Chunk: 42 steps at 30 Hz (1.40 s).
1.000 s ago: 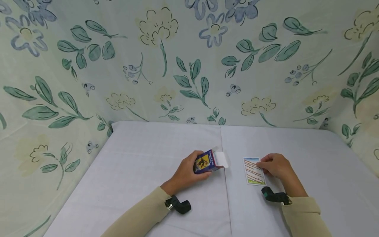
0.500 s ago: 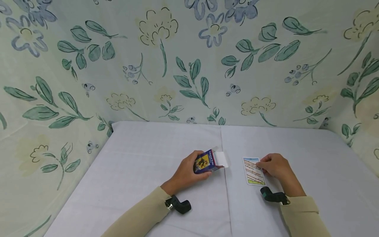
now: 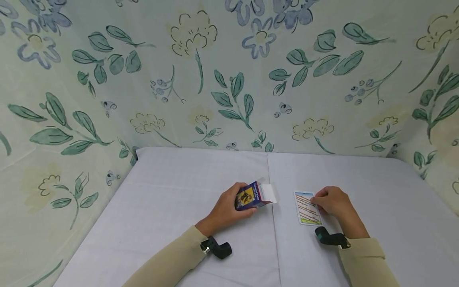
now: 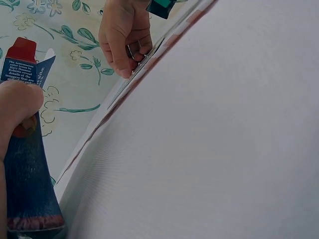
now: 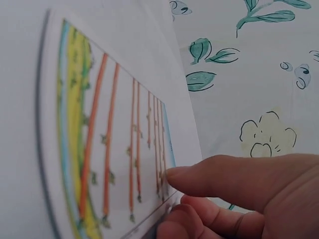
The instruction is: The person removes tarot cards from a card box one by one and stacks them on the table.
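Observation:
My left hand (image 3: 226, 207) grips a dark blue card box (image 3: 247, 197) with a yellow picture on its front. The box's white end flap (image 3: 268, 193) stands open, pointing right. In the left wrist view the thumb lies across the box (image 4: 30, 164), and a red tab shows at its top. To the right, my right hand (image 3: 334, 201) pinches a picture card (image 3: 307, 208) by its right edge between thumb and fingers. Slanted brown rods over a pale sky and a green-yellow strip are printed on the card (image 5: 124, 144). Its face is turned up, close over the white cloth.
A white cloth with a crease covers the table (image 3: 172, 179). Floral fabric (image 3: 229, 79) hangs behind it and along both sides. Each wrist carries a small black camera, the left camera (image 3: 218, 248) and the right camera (image 3: 331, 238).
Both hands keep their holds on the box and the card, almost still. The whole head view has shifted very slightly.

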Tool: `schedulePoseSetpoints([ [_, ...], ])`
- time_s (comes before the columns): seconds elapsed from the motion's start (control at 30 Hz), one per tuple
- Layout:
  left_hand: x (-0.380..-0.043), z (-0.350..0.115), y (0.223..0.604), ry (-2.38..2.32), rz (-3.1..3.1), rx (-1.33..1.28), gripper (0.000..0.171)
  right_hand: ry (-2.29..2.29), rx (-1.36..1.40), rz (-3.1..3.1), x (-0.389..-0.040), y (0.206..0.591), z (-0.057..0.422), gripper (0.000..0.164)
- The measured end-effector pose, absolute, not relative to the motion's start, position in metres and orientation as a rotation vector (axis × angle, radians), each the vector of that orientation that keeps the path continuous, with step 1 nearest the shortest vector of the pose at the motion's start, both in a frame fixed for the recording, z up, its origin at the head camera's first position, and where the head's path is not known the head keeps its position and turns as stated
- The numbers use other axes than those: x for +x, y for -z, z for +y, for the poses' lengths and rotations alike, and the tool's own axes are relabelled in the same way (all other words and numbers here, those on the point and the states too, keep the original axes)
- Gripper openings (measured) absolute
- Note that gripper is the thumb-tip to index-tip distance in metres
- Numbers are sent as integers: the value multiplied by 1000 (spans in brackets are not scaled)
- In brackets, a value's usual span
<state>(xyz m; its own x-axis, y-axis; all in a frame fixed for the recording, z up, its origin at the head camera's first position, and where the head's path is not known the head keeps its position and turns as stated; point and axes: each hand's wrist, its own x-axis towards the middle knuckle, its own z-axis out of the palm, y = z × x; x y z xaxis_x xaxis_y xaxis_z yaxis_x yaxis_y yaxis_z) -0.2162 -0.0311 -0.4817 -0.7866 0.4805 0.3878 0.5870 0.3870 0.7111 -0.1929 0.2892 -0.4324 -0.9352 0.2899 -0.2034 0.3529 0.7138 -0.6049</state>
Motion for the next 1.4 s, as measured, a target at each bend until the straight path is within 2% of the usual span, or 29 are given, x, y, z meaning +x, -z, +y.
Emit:
schedulePoseSetpoints([
  [0.4, -215, -32, 480, 1388, -2516, -973, 68, 1077, 461, 2829, -195, 418, 279, 29],
  [0.77, -214, -31, 480, 1393, -2503, -988, 67, 1119, 245, 2905, -193, 398, 246, 25],
  [1.1, -216, -32, 479, 1382, -2500, -992, 66, 1201, 27, 2913, -182, 371, 218, 28],
  [1.4, -215, -31, 479, 1400, -2536, -965, 67, 1261, -72, 2852, -177, 367, 199, 23],
])
